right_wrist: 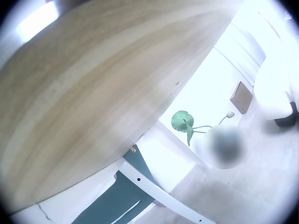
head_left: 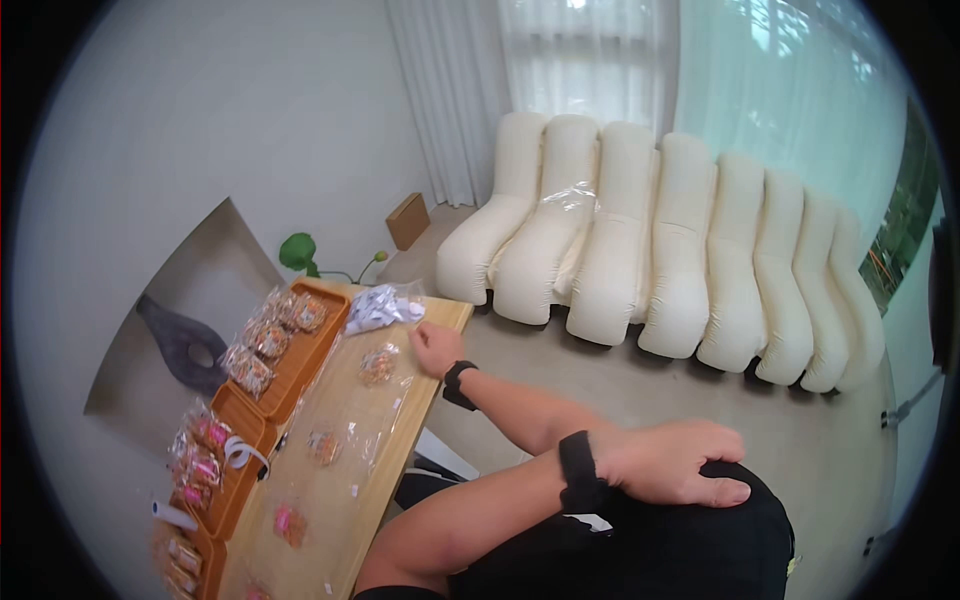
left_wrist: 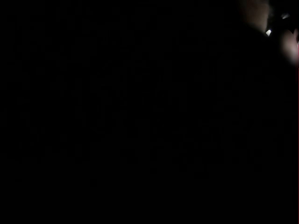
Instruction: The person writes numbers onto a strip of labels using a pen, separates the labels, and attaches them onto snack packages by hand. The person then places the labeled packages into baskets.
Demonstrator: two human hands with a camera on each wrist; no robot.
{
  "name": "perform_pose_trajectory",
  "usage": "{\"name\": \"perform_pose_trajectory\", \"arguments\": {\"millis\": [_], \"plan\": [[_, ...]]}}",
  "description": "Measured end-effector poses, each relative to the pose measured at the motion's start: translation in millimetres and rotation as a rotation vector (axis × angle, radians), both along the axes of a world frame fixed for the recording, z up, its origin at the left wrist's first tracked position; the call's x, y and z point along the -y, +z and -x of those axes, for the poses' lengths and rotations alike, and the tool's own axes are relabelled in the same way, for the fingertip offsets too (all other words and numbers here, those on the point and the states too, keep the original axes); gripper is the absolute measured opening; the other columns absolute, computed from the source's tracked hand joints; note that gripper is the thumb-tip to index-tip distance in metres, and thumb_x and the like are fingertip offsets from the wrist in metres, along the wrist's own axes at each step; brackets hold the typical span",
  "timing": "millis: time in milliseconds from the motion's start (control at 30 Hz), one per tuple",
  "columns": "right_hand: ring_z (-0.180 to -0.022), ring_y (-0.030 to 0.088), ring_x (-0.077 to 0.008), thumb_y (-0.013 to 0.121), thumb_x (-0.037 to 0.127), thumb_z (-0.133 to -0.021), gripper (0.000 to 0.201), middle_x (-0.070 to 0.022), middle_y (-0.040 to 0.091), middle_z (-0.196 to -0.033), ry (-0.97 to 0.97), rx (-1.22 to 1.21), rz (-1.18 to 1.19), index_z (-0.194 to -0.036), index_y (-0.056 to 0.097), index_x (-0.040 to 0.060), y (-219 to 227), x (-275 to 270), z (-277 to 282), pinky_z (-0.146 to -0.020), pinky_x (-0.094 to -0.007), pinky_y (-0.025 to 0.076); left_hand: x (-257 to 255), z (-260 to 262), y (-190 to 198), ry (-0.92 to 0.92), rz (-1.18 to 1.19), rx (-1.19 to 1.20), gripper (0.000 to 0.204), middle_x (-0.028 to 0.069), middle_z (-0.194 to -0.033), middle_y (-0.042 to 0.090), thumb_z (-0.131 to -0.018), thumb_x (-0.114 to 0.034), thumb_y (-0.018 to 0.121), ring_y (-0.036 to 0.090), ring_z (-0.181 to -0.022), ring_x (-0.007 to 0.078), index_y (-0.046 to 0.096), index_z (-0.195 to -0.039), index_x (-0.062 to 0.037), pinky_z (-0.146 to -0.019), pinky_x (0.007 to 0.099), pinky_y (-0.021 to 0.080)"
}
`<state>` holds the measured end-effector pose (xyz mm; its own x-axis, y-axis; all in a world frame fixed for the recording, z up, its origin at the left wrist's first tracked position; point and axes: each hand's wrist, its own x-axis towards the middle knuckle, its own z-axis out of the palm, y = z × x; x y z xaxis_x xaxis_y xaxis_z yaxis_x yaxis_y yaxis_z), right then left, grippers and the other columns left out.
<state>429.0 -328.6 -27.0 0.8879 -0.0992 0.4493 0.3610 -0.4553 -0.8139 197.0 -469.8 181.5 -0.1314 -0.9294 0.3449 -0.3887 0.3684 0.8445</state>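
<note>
In the head view, the forearms cross, each with a black wrist strap. My left hand (head_left: 665,460) rests on a rounded black cloth surface (head_left: 700,540), thumb and fingers spread over its top. The left wrist view is nearly all black, with blurred bits of skin at its upper right. At the far right corner of the wooden table (head_left: 400,420), my right hand (head_left: 437,348) rests at the edge with loosely curled fingers and no visible object. Beside it lie a clear bag of white crumpled pieces (head_left: 380,308) and a small clear-wrapped packet (head_left: 378,365).
Orange-brown trays (head_left: 318,345) with several wrapped packets line the table's far side, near a white tape roll (head_left: 240,452). More packets (head_left: 323,447) lie along the table. Beyond are a cream sofa (head_left: 620,240), a cardboard box (head_left: 408,221) and a green-leaved plant (right_wrist: 182,121).
</note>
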Motion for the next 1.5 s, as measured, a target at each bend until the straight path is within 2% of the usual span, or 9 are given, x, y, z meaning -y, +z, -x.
{"name": "perform_pose_trajectory", "arguments": {"millis": [567,767,867,933,1067,1133,1300,1433,1500], "plan": [[-0.09,0.064,-0.0459,0.051,0.038,-0.092,0.04,-0.0256,0.068,-0.096,0.057,-0.114,0.059,-0.092,0.068,0.0025,5,-6,2,-0.079,-0.0534,0.049,3,-7,3,-0.064,0.005,-0.06,0.043,0.0154,-0.088,0.044,-0.091,-0.033,0.067,0.043,-0.079,0.0314,0.048,-0.087,0.0052,-0.072,0.0382,0.04],[-0.08,0.065,-0.0399,0.056,0.035,-0.091,0.031,-0.0182,0.068,-0.081,0.078,-0.068,0.001,-0.081,0.065,0.0065,5,3,3,-0.071,-0.0503,0.05,-19,-3,3,-0.021,-0.027,-0.059,0.043,0.0117,-0.085,0.041,-0.087,-0.033,0.071,0.042,-0.077,0.0256,0.051,-0.085,0.0059,-0.07,0.0361,0.039],[-0.08,0.065,-0.0395,0.056,0.035,-0.091,0.031,-0.0178,0.068,-0.081,0.074,-0.043,0.005,-0.082,0.064,0.0064,4,0,-1,-0.071,-0.0498,0.05,-27,0,1,-0.022,-0.056,-0.05,0.049,0.0174,-0.097,0.052,-0.091,-0.04,0.065,0.049,-0.086,0.0298,0.049,-0.082,0.0056,-0.08,0.0377,0.042],[-0.079,0.065,-0.0393,0.056,0.035,-0.092,0.031,-0.0176,0.068,-0.08,0.082,-0.041,0.013,-0.082,0.064,0.0056,3,2,2,-0.071,-0.0493,0.05,-30,5,-2,0.064,0.106,-0.087,0.044,0.0121,-0.082,0.039,-0.087,-0.031,0.073,0.04,-0.074,0.0261,0.047,-0.077,0.0035,-0.065,0.035,0.037],[-0.079,0.065,-0.0398,0.057,0.034,-0.092,0.031,-0.0178,0.068,-0.081,0.079,-0.006,0.02,-0.083,0.063,0.0054,6,5,5,-0.071,-0.0494,0.05,-57,6,-9,0.121,0.007,-0.058,0.049,0.0177,-0.093,0.051,-0.09,-0.037,0.069,0.049,-0.083,0.0305,0.047,-0.075,0.0039,-0.074,0.0378,0.042],[-0.079,0.064,-0.0401,0.057,0.034,-0.092,0.031,-0.018,0.068,-0.081,0.096,-0.027,0.009,-0.082,0.063,0.005,10,6,7,-0.071,-0.0497,0.05,-71,7,-10,0.337,0.114,-0.031,0.028,0.014,-0.082,0.055,-0.083,-0.015,0.074,0.053,-0.075,0.0301,0.053,-0.076,0.0017,-0.071,0.0374,0.044],[-0.078,0.064,-0.0402,0.057,0.033,-0.092,0.031,-0.0181,0.067,-0.079,0.094,0.003,-0.012,-0.081,0.062,0.0046,5,4,6,-0.07,-0.0501,0.049,-99,15,-51,0.534,0.118,-0.018,0.03,0.0169,-0.096,0.052,-0.08,-0.015,0.072,0.049,-0.085,0.0304,0.05,-0.084,0.0045,-0.076,0.037,0.042],[-0.081,0.064,-0.0414,0.057,0.033,-0.09,0.031,-0.0197,0.067,-0.082,0.108,-0.024,0.0,-0.082,0.064,0.0042,12,9,8,-0.072,-0.0512,0.049,-110,18,-75,0.84,0.022,-0.017,0.035,0.0264,-0.119,0.055,-0.085,-0.021,0.07,0.054,-0.109,0.0372,0.058,-0.096,0.0101,-0.096,0.0407,0.044],[-0.081,0.064,-0.0414,0.057,0.033,-0.09,0.031,-0.0196,0.067,-0.082,0.106,-0.025,-0.014,-0.082,0.064,0.0041,10,7,8,-0.072,-0.0513,0.049,-108,5,-97,0.93,0.213,0.357,0.058,0.0259,-0.116,0.058,-0.094,-0.048,0.062,0.054,-0.097,0.038,0.047,-0.073,0.0042,-0.091,0.0442,0.043]]}}
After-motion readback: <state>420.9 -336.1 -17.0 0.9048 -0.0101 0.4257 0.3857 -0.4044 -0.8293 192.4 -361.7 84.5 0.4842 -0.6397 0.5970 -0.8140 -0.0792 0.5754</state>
